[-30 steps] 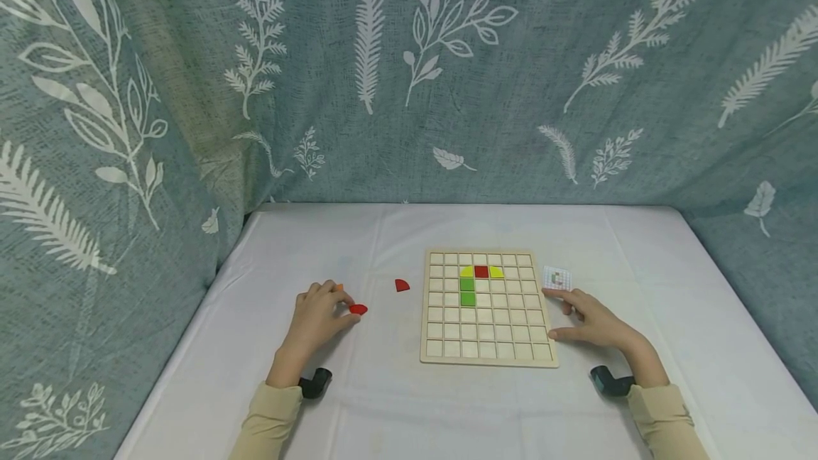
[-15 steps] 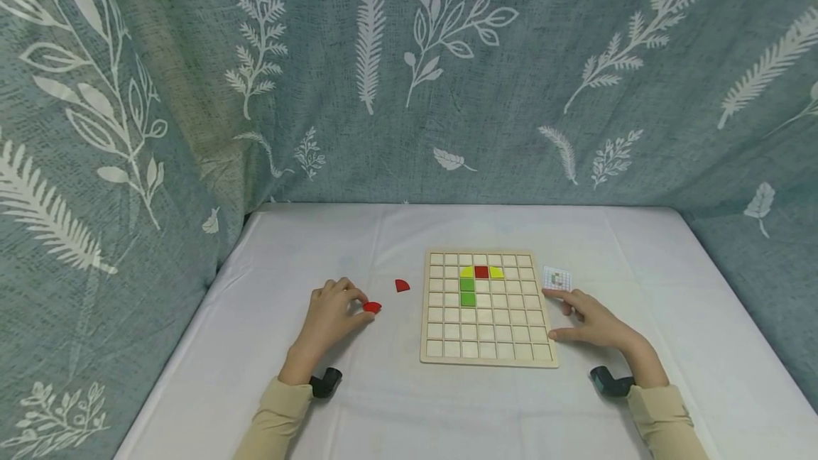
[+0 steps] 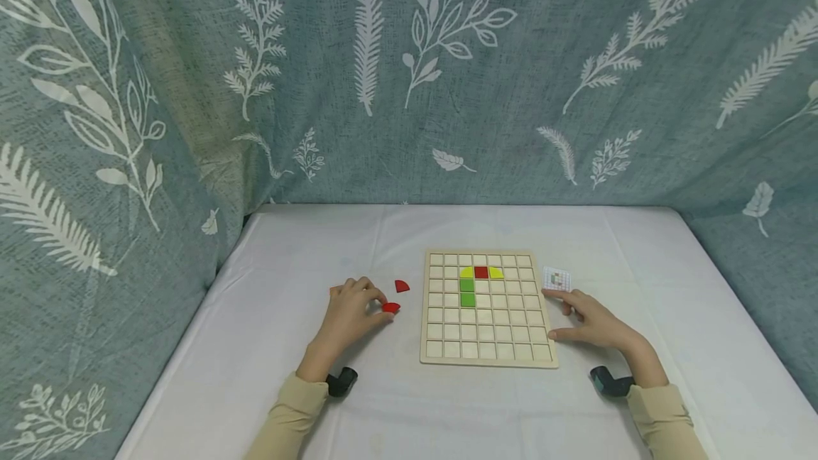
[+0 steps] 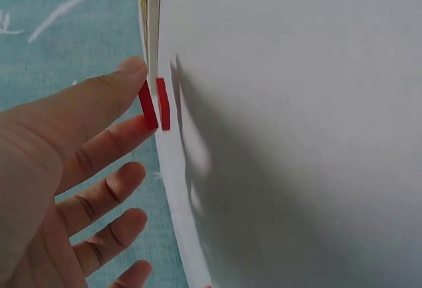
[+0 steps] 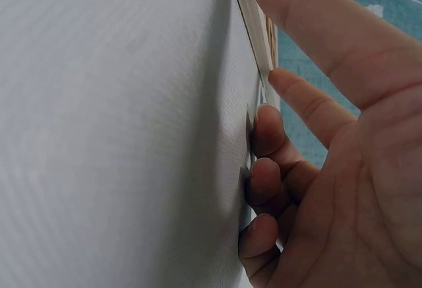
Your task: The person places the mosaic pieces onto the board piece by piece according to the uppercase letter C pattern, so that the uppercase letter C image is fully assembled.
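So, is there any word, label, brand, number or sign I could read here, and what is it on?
None can be read.
Printed card beside the wooden grid board: a small coloured pattern on a grid; any lettering is too small to tell.
Black wrist devices: any marking is too small to read.
Loose red quarter-circle tile: no lettering visible.
Curtain: white leaf prints, no lettering visible.

A table [image 3: 486, 410] is covered with a white cloth [image 3: 613, 233], in which faint creases can be seen. On it a square wooden grid board [image 3: 508, 336] is laid flat, right of the middle. A small printed card [image 3: 557, 279] is placed just beside the board's right edge. Left of the board, a red quarter-round piece [image 3: 401, 286] and a partly hidden orange piece [image 3: 334, 291] are set down apart.
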`<state>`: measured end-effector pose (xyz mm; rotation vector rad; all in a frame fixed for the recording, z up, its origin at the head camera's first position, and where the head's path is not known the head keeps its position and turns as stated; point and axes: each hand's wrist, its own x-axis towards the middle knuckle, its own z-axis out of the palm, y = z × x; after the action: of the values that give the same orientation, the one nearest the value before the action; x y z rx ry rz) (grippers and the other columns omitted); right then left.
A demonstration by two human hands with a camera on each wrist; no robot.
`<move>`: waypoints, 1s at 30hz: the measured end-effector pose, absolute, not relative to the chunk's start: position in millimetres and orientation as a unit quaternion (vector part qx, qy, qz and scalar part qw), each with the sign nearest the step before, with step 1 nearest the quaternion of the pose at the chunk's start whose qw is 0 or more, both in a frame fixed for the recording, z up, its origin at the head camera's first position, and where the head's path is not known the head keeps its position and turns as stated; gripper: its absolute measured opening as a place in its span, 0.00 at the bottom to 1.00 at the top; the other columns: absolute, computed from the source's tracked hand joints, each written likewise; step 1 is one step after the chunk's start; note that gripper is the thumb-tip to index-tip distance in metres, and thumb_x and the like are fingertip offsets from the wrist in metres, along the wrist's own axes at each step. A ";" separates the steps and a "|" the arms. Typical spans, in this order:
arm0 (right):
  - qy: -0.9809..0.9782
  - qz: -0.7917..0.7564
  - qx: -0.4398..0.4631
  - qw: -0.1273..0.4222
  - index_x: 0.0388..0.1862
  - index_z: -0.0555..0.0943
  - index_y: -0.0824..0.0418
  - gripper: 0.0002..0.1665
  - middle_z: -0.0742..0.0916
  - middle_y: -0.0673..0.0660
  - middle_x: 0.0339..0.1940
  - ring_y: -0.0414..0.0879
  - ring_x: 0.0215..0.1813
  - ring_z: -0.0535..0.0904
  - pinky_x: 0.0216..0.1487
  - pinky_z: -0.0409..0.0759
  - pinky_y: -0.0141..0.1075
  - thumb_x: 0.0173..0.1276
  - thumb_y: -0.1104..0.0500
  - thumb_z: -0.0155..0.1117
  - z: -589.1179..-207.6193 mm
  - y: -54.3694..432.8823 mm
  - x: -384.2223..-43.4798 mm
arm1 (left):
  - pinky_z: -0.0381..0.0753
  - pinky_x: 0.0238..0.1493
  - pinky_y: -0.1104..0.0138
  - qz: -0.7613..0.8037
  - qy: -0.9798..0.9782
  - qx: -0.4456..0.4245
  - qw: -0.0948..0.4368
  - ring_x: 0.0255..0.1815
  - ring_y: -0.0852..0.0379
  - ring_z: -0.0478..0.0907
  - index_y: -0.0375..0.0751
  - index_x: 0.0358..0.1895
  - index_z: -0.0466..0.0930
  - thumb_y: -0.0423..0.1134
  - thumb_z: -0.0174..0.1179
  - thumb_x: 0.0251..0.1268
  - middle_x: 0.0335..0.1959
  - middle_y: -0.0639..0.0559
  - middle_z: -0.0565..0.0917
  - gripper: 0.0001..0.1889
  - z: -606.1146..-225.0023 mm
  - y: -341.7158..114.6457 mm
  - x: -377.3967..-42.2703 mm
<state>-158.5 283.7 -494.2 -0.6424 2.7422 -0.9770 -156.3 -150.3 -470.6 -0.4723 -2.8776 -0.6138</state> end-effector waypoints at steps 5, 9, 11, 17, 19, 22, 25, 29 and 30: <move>0.919 -0.323 -0.213 0.080 0.64 0.69 0.62 0.45 0.68 0.50 0.29 0.40 0.32 0.60 0.32 0.62 0.29 0.49 0.46 0.73 -494.5 283.6 -158.6 | 0.68 0.47 0.48 -0.205 -0.960 -0.175 0.080 0.35 0.53 0.69 0.48 0.30 0.84 0.49 0.72 0.43 0.33 0.53 0.78 0.13 -470.5 -143.1 -156.5; 0.915 -0.327 -0.222 0.076 0.64 0.69 0.63 0.45 0.68 0.50 0.29 0.40 0.32 0.60 0.32 0.62 0.29 0.50 0.47 0.73 -495.3 283.8 -158.7 | 0.68 0.48 0.48 -0.195 -0.961 -0.180 0.072 0.36 0.53 0.70 0.49 0.30 0.84 0.50 0.72 0.44 0.33 0.54 0.77 0.13 -471.1 -136.9 -156.9; 0.914 -0.328 -0.225 0.075 0.64 0.69 0.63 0.44 0.68 0.50 0.29 0.40 0.32 0.60 0.31 0.62 0.29 0.50 0.47 0.72 -495.7 283.9 -158.5 | 0.68 0.48 0.48 -0.191 -0.962 -0.184 0.069 0.37 0.53 0.70 0.49 0.30 0.84 0.51 0.71 0.44 0.33 0.54 0.77 0.13 -471.0 -133.7 -157.2; 0.913 -0.332 -0.223 0.076 0.64 0.69 0.63 0.45 0.68 0.50 0.29 0.40 0.32 0.60 0.31 0.62 0.29 0.50 0.47 0.73 -496.0 283.5 -158.1 | 0.68 0.47 0.49 -0.189 -0.958 -0.204 0.073 0.36 0.54 0.69 0.50 0.29 0.83 0.52 0.71 0.44 0.33 0.54 0.77 0.13 -470.8 -124.6 -159.5; 0.914 -0.332 -0.219 0.078 0.64 0.69 0.62 0.45 0.68 0.50 0.29 0.40 0.32 0.60 0.32 0.62 0.29 0.50 0.47 0.73 -495.7 283.3 -158.2 | 0.68 0.47 0.49 -0.192 -0.956 -0.209 0.076 0.37 0.54 0.69 0.50 0.29 0.83 0.52 0.71 0.44 0.34 0.55 0.77 0.13 -471.5 -121.5 -160.7; 0.917 -0.328 -0.210 0.082 0.65 0.68 0.62 0.45 0.68 0.51 0.29 0.41 0.32 0.60 0.32 0.62 0.29 0.49 0.46 0.73 -495.5 283.0 -158.0 | 0.68 0.48 0.49 -0.200 -0.953 -0.215 0.075 0.38 0.53 0.70 0.49 0.29 0.83 0.52 0.71 0.44 0.36 0.55 0.78 0.13 -471.7 -116.3 -162.3; 0.920 -0.325 -0.202 0.085 0.65 0.69 0.61 0.46 0.68 0.51 0.29 0.41 0.32 0.60 0.33 0.62 0.30 0.49 0.45 0.73 -495.6 282.6 -157.8 | 0.67 0.48 0.49 -0.211 -0.949 -0.223 0.071 0.38 0.53 0.70 0.48 0.29 0.83 0.51 0.71 0.44 0.35 0.54 0.78 0.13 -472.1 -110.6 -164.2; 0.922 -0.324 -0.196 0.085 0.65 0.69 0.61 0.46 0.68 0.51 0.29 0.41 0.33 0.61 0.33 0.63 0.30 0.49 0.45 0.73 -495.9 282.5 -158.0 | 0.67 0.49 0.49 -0.220 -0.945 -0.234 0.067 0.37 0.53 0.69 0.47 0.30 0.83 0.51 0.71 0.45 0.34 0.53 0.78 0.13 -473.0 -102.9 -166.7; 0.922 -0.324 -0.196 0.086 0.65 0.68 0.61 0.46 0.68 0.51 0.29 0.41 0.33 0.61 0.33 0.63 0.30 0.49 0.46 0.73 -495.9 282.6 -158.0 | 0.67 0.48 0.49 -0.221 -0.944 -0.235 0.067 0.36 0.54 0.69 0.48 0.30 0.83 0.51 0.70 0.45 0.34 0.53 0.78 0.13 -473.1 -100.9 -167.2</move>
<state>-158.0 282.6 -495.9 -0.5830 2.7475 -0.9660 -167.2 -100.9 -473.1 -0.7080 -2.8463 -0.6660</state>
